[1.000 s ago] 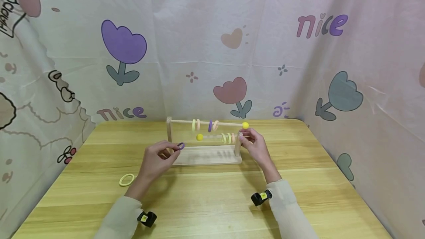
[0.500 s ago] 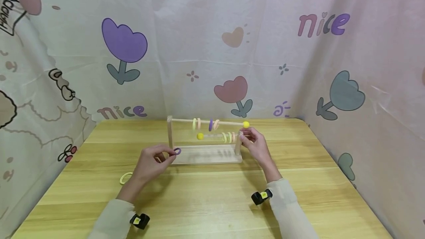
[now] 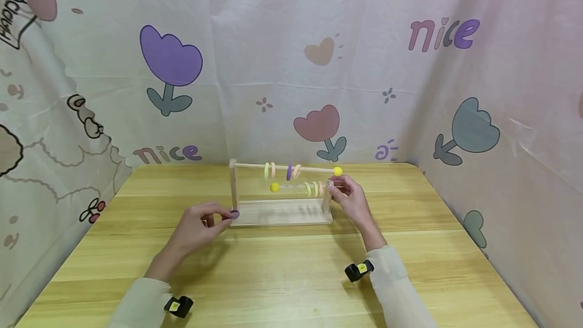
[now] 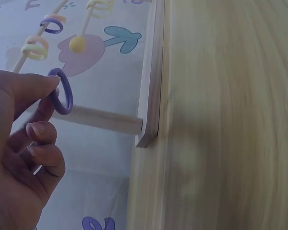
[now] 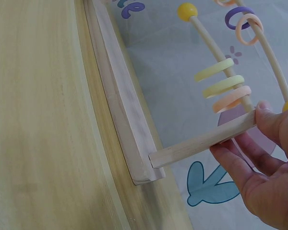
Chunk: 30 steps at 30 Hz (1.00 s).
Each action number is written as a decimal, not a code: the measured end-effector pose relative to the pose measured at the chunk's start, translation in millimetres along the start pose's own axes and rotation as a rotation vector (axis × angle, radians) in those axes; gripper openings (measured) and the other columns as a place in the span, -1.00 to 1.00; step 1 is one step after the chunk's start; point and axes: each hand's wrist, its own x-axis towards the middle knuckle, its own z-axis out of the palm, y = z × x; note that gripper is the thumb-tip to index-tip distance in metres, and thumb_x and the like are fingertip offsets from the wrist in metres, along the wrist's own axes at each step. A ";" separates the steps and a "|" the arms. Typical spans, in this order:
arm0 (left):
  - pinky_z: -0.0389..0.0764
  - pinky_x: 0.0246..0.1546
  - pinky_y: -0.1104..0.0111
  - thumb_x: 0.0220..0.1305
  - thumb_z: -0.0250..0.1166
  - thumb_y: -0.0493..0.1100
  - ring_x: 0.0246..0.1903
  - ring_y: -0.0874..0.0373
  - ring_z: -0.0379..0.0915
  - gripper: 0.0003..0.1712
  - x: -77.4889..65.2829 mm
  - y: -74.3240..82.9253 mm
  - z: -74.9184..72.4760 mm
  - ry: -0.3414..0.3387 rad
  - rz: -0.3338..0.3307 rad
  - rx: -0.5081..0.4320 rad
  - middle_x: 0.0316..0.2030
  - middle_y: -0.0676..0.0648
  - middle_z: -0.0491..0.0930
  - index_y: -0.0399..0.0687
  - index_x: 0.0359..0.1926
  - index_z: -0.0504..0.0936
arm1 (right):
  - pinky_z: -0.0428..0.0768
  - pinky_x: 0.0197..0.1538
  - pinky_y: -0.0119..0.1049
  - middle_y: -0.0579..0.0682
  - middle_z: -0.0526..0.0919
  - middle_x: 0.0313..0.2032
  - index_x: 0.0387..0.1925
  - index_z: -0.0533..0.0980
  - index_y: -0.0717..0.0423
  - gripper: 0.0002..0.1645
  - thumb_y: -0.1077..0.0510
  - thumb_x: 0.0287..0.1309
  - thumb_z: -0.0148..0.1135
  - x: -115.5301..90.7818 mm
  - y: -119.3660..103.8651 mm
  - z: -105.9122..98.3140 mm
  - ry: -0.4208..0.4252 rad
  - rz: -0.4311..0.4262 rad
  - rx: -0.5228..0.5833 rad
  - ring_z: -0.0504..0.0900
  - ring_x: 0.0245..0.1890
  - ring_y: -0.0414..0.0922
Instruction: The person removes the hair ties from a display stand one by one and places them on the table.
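Flanking rods [image 5: 210, 44], left fingers [image 4: 36, 87] pinch a purple ring [image 4: 67, 91] near one post [image 4: 105, 120]; right fingers [image 5: 234, 162] grip another post [image 5: 201, 141].

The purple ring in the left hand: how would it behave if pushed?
The purple ring seems fairly stiff, its curve even between the fingers. Its thin band suggests light weight. Being round, it might roll on edge.

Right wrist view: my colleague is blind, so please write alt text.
A right hand grips the upper end of a wooden post on a wooden base. Nearby, a rod tipped with a yellow ball carries two yellow rings and one peach ring.
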 end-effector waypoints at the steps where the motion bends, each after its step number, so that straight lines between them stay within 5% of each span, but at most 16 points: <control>1: 0.37 -0.65 0.49 0.14 0.53 -0.34 -0.62 0.37 0.29 -0.77 -0.9 -1.4 -1.7 -0.001 0.002 0.001 -0.38 0.16 0.72 0.15 -0.32 0.81 | 0.76 0.11 -0.18 0.30 0.59 0.13 0.18 0.52 0.28 -0.65 0.28 0.43 0.22 0.0 0.2 -0.1 0.000 -0.003 -0.002 0.63 0.06 0.00; 14: 0.55 -0.48 0.48 0.05 0.54 -0.42 -0.46 0.40 0.46 -0.70 -11.2 -8.5 -14.1 0.016 0.058 0.021 -0.42 0.12 0.74 0.15 -0.38 0.80 | 0.77 0.06 -0.25 0.28 0.61 0.11 0.16 0.52 0.28 -0.67 0.29 0.43 0.22 0.0 1.0 -0.1 0.007 -0.018 0.000 0.64 0.02 -0.10; 24: 0.59 -0.42 0.44 0.09 0.53 -0.35 -0.40 0.43 0.49 -0.83 -18.9 -18.5 -25.8 -0.039 0.008 0.071 -0.40 0.06 0.75 0.02 -0.35 0.81 | 0.77 0.10 -0.19 0.29 0.60 0.13 0.17 0.52 0.28 -0.66 0.28 0.43 0.21 0.9 1.0 0.2 0.003 0.001 -0.005 0.63 0.06 -0.03; 30: 0.59 -0.41 0.41 0.05 0.57 -0.34 -0.38 0.32 0.55 -0.77 -22.9 -19.1 -30.0 -0.028 0.005 0.097 -0.40 0.09 0.76 0.13 -0.37 0.82 | 0.77 0.08 -0.20 0.30 0.60 0.12 0.17 0.52 0.29 -0.66 0.29 0.43 0.22 0.1 -0.2 0.3 -0.002 -0.018 0.001 0.63 0.03 -0.04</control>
